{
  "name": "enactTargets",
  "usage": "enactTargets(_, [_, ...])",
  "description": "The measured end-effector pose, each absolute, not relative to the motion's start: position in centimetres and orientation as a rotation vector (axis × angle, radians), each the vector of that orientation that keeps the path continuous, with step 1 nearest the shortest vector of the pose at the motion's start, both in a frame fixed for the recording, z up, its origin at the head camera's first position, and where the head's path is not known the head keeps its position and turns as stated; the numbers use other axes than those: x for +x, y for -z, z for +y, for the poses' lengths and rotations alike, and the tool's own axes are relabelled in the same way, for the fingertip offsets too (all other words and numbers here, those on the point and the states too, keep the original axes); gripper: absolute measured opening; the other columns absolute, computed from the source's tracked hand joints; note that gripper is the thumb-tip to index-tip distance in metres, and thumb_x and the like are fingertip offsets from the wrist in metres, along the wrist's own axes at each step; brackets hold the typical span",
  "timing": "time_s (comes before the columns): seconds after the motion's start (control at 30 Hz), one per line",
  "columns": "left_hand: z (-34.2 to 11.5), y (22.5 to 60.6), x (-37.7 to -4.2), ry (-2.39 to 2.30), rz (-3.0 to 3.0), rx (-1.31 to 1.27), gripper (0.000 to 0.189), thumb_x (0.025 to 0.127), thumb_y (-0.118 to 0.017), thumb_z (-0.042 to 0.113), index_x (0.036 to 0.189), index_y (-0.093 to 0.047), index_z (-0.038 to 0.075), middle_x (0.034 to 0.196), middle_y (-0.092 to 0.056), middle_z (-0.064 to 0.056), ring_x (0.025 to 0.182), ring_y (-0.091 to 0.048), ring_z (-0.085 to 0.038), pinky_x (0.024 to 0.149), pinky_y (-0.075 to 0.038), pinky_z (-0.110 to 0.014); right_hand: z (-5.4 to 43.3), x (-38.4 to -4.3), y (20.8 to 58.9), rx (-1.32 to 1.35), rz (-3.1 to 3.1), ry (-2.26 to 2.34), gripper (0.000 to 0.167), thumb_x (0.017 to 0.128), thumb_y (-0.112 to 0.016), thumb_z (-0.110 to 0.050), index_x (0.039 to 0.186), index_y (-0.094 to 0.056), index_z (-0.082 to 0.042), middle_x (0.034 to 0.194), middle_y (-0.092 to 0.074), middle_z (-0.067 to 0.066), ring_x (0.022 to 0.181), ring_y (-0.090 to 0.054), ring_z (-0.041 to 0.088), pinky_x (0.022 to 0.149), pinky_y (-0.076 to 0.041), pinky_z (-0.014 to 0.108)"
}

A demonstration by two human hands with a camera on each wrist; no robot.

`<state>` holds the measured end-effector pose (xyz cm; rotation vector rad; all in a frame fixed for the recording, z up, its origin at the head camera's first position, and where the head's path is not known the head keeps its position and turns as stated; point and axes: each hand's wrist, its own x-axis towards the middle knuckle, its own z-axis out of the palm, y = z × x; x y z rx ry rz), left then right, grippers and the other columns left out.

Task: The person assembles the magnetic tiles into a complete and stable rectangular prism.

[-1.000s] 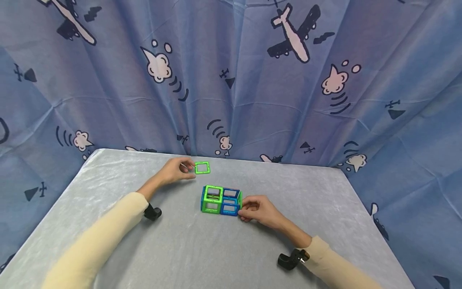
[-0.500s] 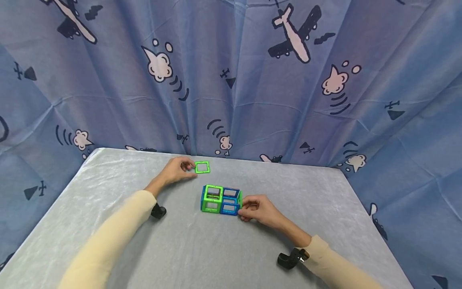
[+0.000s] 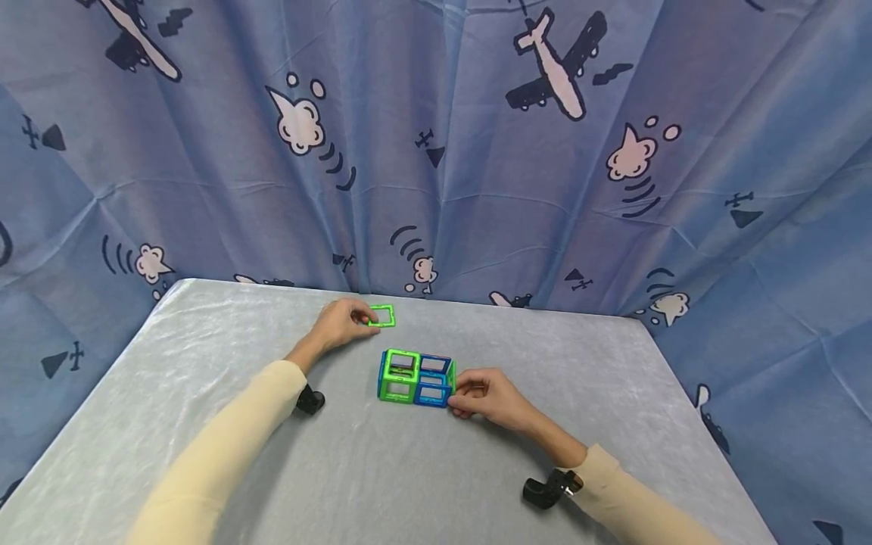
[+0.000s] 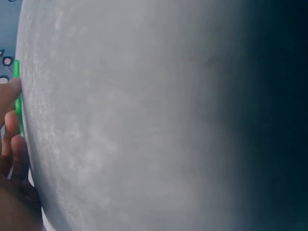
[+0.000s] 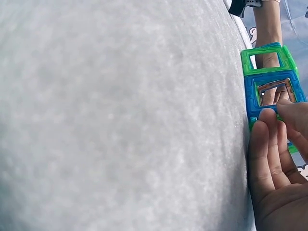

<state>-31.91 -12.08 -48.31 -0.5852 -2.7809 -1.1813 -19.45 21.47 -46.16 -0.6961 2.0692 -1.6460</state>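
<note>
A green square magnetic tile (image 3: 382, 316), an open frame, lies near the back of the table. My left hand (image 3: 342, 322) is at its left edge, the thumb and fingertips closed in on that edge; the left wrist view shows them against the thin green tile (image 4: 18, 103). In the middle, a box-shaped block of green and blue magnetic tiles (image 3: 417, 378) stands on the table. My right hand (image 3: 496, 397) holds its right end, thumb at the front corner and fingers curled behind. In the right wrist view the thumb overlaps the blue frame (image 5: 250, 91).
The grey-white cloth-covered table (image 3: 409, 477) ends at the back by a blue curtain (image 3: 436, 189) printed with airplanes and clouds. Black wrist cameras are strapped to both wrists, the left camera (image 3: 310, 400) and the right camera (image 3: 543, 493) close over the cloth.
My left hand has moved a little to the right, from beside the single green tile onto its left edge. My right hand and the tile block have stayed in place.
</note>
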Motion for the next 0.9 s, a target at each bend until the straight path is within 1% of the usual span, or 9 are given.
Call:
enactTargets(0.17, [-11.9,48.3,-31.9,1.164,-2.792,-0.572,0.005,0.086,-0.084,0.017,0.088,-0.081,0.014,0.078,-0.066,0.007,0.071,-0.058,-0.014,0.072,-0.046,-0.037,21.5,-19.4,46.2,-0.702,2.07,1.65,0.017,0.095,-0.069,0.003,0.109,-0.068,0.012,0.091,-0.069,0.026,0.075,-0.068,0.021,0.068,-0.06,0.034])
enactTargets(0.37, [-12.1,48.0,-32.0,1.182,-2.794,-0.591,0.005,0.086,-0.084,0.014,0.087,-0.08,0.011,0.077,-0.065,0.005,0.07,-0.056,-0.013,0.071,-0.045,-0.035,21.5,-19.4,46.2,-0.716,2.073,1.652,0.016,0.095,-0.069,0.004,0.109,-0.068,0.013,0.091,-0.069,0.026,0.075,-0.067,0.02,0.067,-0.06,0.035])
enactTargets(0.5, [-12.5,47.4,-31.7,1.22,-2.781,-0.614,0.005,0.086,-0.083,0.01,0.087,-0.08,0.008,0.077,-0.065,0.003,0.07,-0.056,-0.015,0.068,-0.047,-0.033,21.5,-19.4,46.2,-0.71,2.077,1.65,0.016,0.096,-0.069,0.003,0.109,-0.068,0.012,0.091,-0.069,0.025,0.075,-0.067,0.021,0.068,-0.06,0.035])
enactTargets(0.57, [-12.7,47.0,-31.5,1.248,-2.777,-0.632,0.005,0.086,-0.083,0.01,0.088,-0.08,0.007,0.078,-0.065,0.002,0.069,-0.056,-0.016,0.065,-0.047,-0.033,21.5,-19.4,46.2,-0.706,2.073,1.652,0.016,0.096,-0.068,0.003,0.109,-0.068,0.012,0.092,-0.069,0.025,0.075,-0.067,0.02,0.068,-0.06,0.035])
enactTargets(0.7, [-13.2,46.2,-31.2,1.292,-2.754,-0.701,0.005,0.087,-0.083,0.009,0.09,-0.08,0.006,0.081,-0.066,0.001,0.069,-0.056,-0.017,0.061,-0.048,-0.032,21.5,-19.4,46.2,-0.7,2.067,1.654,0.016,0.096,-0.068,0.004,0.109,-0.068,0.013,0.092,-0.069,0.025,0.075,-0.067,0.02,0.068,-0.06,0.034])
enactTargets(0.9, [-12.8,44.4,-30.1,1.308,-2.711,-0.808,0.004,0.087,-0.083,0.011,0.089,-0.08,0.009,0.082,-0.065,0.004,0.072,-0.058,-0.016,0.066,-0.049,-0.033,21.4,-19.3,46.2,-0.703,2.073,1.649,0.017,0.096,-0.068,0.004,0.11,-0.067,0.014,0.091,-0.069,0.026,0.075,-0.067,0.02,0.068,-0.06,0.034])
